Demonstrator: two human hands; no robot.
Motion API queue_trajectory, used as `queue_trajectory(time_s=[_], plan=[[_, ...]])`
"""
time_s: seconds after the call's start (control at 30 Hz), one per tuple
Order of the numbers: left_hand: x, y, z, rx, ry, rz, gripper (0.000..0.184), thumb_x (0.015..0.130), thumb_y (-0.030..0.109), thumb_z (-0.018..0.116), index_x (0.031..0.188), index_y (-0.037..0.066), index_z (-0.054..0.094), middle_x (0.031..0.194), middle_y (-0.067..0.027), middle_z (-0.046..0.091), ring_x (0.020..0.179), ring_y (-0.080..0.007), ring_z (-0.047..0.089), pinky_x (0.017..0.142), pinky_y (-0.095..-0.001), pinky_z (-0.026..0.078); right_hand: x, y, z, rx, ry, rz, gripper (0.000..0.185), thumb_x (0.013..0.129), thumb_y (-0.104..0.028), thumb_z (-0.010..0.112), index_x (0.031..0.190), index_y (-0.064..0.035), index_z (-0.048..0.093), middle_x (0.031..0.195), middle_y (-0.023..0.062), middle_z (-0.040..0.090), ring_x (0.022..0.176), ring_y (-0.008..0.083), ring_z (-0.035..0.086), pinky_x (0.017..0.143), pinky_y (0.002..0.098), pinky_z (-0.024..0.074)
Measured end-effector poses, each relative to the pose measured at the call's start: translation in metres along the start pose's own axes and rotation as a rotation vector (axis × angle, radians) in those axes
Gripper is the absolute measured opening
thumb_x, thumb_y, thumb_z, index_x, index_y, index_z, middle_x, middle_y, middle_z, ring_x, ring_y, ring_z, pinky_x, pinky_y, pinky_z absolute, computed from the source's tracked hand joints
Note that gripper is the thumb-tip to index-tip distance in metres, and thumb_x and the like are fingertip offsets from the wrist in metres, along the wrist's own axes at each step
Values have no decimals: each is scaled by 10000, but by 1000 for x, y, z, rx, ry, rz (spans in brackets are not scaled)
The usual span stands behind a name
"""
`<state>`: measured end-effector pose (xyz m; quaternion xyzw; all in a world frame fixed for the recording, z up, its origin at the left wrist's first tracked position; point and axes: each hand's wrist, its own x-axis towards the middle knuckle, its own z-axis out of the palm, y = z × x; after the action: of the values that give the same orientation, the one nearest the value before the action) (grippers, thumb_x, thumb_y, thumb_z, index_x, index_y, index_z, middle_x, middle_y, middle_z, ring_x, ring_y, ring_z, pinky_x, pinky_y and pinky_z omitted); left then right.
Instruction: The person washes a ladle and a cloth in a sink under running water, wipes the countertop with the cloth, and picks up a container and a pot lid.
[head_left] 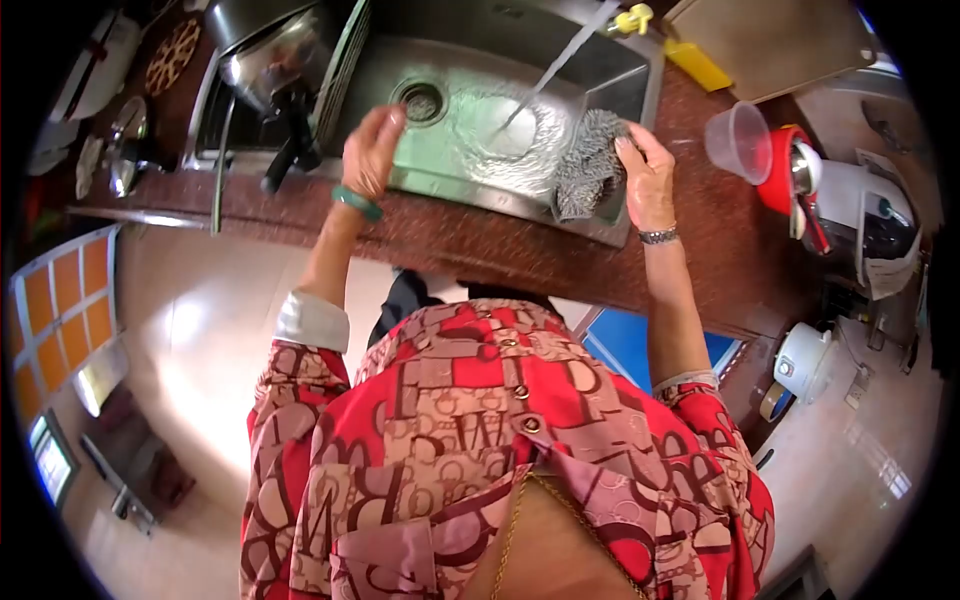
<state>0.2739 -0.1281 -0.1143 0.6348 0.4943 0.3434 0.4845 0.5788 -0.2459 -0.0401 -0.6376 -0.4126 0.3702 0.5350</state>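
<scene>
My right hand [650, 185] grips the edge of a crumpled grey cloth [590, 160] at the right front corner of a steel sink [470, 185]. The cloth hangs over the sink's rim. Near the sink's left front part, my left hand [372, 155] is raised with nothing visible in it; its fingers are loosely bent. Water [570, 55] streams from the upper right and spreads over the basin floor. A round drain [420, 102] lies beyond my left hand.
Left of the basin stand a steel pot [275, 65] and a dark handle [292, 150]. At right are a yellow sponge-like block [697, 65], a clear plastic cup [738, 140], a red container [778, 185] with utensils and a large board [770, 40]. The brown countertop edge [480, 235] runs before me.
</scene>
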Motion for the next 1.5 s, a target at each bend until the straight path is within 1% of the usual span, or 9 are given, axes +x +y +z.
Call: queue_trajectory(time_s=[0.23, 0.3, 0.47, 0.77, 0.97, 1.2, 1.27, 1.33, 1.5], plan=[[12, 81, -80, -588, -24, 204, 484, 905, 387, 364, 1110, -34, 490, 1041, -157, 574, 966, -236, 563, 831, -332, 442, -13, -27, 205, -238, -223, -415, 231, 744, -207, 618, 942, -88, 624, 812, 112, 625, 698, 202, 600, 606, 287, 480], [4, 97, -88, -443, 55, 201, 454, 900, 356, 406, 1100, -42, 492, 1021, -165, 581, 950, -234, 574, 813, -322, 456, -33, -27, 248, -755, -397, -394, 269, 679, -245, 675, 926, -153, 620, 980, 62, 579, 915, 256, 556, 765, 399, 449], [-19, 78, -94, -433, 49, 139, 321, 888, 227, 478, 1055, -42, 529, 966, -145, 603, 872, -215, 596, 799, -308, 467, -57, 15, 237, -759, -321, -586, 386, 625, -198, 694, 977, -167, 539, 1129, 34, 484, 1186, 270, 351, 924, 592, 250], [-23, 46, -46, -425, -29, -34, 212, 868, 132, 503, 999, -24, 563, 924, -130, 613, 842, -203, 602, 790, -312, 480, -84, 57, -6, -1127, 68, -529, 300, 644, -70, 547, 938, -21, 518, 972, 177, 525, 970, 343, 494, 927, 491, 325], [-14, 56, 24, -378, -199, -333, 391, 816, 272, 594, 1086, 0, 517, 1001, -118, 573, 868, -193, 581, 730, -299, 475, 15, 47, 8, -830, 380, -392, 189, 814, -177, 517, 861, 6, 521, 752, 207, 562, 717, 396, 529, 645, 417, 432], [30, 43, 105, -1046, -257, -988, 925, 697, 658, 512, 1363, 167, 98, 1381, -225, 119, 1150, -554, 233, 862, -686, 249, 73, 37, 74, 9, 282, 66, 257, 734, -222, 635, 783, 23, 574, 673, 1, 534, 600, 80, 437, 542, 264, 381], [40, 54, 114, -1231, -105, -973, 705, 764, 584, 495, 1223, 77, 328, 1283, -205, 332, 1126, -406, 375, 898, -624, 291, 57, 36, 88, -203, 106, 99, 264, 722, -235, 646, 696, 4, 536, 612, 47, 521, 583, 104, 442, 537, 296, 381], [60, 5, 144, -1401, -174, -897, 322, 879, 326, 410, 951, 42, 541, 910, -141, 597, 863, -260, 572, 841, -393, 444, 33, 40, 110, -443, 46, -398, 233, 729, -235, 618, 731, -17, 534, 693, 140, 526, 672, 283, 513, 618, 370, 403], [44, 21, 175, -1230, 36, -811, 159, 800, 120, 368, 883, 40, 477, 873, -119, 561, 788, -287, 583, 713, -539, 469, 103, 116, 71, -465, 189, -33, 324, 700, -317, 556, 660, 4, 581, 621, 159, 559, 633, 322, 540, 647, 366, 420]])
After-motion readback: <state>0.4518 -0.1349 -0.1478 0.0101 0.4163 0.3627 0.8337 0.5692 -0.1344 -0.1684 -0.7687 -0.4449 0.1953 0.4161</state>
